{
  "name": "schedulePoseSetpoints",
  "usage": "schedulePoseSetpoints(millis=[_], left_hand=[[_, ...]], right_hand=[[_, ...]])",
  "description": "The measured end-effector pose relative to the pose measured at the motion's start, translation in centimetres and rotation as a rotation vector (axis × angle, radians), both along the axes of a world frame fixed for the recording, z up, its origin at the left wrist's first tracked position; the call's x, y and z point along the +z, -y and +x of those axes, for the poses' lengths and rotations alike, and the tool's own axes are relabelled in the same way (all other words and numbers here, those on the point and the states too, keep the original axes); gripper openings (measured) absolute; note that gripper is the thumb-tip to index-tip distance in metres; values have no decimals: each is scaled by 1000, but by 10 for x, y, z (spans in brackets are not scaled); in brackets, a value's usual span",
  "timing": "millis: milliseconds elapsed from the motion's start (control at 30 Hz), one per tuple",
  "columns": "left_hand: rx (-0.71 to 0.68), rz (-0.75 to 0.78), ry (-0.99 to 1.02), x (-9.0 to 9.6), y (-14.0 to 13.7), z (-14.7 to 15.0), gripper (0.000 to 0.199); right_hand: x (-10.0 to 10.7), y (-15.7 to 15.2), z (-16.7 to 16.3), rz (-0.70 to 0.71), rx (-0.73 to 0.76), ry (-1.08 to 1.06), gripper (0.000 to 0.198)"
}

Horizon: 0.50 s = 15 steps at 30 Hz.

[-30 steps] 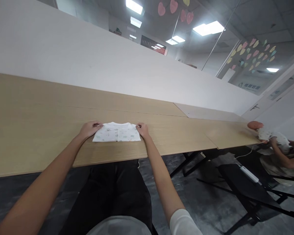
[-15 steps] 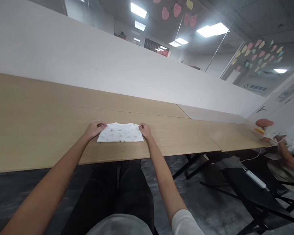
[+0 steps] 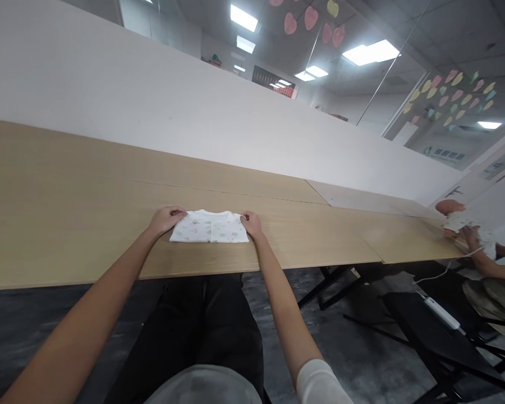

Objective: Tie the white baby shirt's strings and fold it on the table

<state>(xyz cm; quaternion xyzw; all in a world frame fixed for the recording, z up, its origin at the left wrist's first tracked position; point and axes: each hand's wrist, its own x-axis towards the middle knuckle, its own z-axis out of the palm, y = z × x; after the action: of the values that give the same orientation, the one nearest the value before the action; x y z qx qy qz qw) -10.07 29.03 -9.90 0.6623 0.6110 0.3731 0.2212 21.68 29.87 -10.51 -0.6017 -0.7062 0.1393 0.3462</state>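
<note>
A folded white baby shirt (image 3: 209,227) with a small coloured print lies flat on the wooden table (image 3: 303,241) in front of me. Its neckline faces the wall, and a straight fold or placket runs down its middle. At the shirt's upper left corner, my left hand (image 3: 166,219) pinches the cloth between thumb and fingers. My right hand (image 3: 251,223) grips the opposite upper corner in the same way. Both forearms reach in from below, and the fingertips are partly hidden by the cloth and the hands themselves.
A white wall (image 3: 151,112) with glass above runs behind the table. To the right, another person (image 3: 488,247) handles a doll in white printed clothing (image 3: 463,221). A black folding chair (image 3: 429,331) holds a white power strip (image 3: 441,312) with a cable.
My view has shifted slightly. Both hands keep their hold on the shirt's upper corners, and the shirt stays in place. The other person's hands and the doll have moved a little.
</note>
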Motion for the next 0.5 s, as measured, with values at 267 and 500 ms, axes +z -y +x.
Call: schedulePoseSetpoints(millis=[267,500], left_hand=[[9,-15,-6,7,7,3,43],[-4,6,-5,7,7,4,44]], right_hand=[[4,4,-1,-11,-5,27,18],[5,5,-1,-4,-9,50,18]])
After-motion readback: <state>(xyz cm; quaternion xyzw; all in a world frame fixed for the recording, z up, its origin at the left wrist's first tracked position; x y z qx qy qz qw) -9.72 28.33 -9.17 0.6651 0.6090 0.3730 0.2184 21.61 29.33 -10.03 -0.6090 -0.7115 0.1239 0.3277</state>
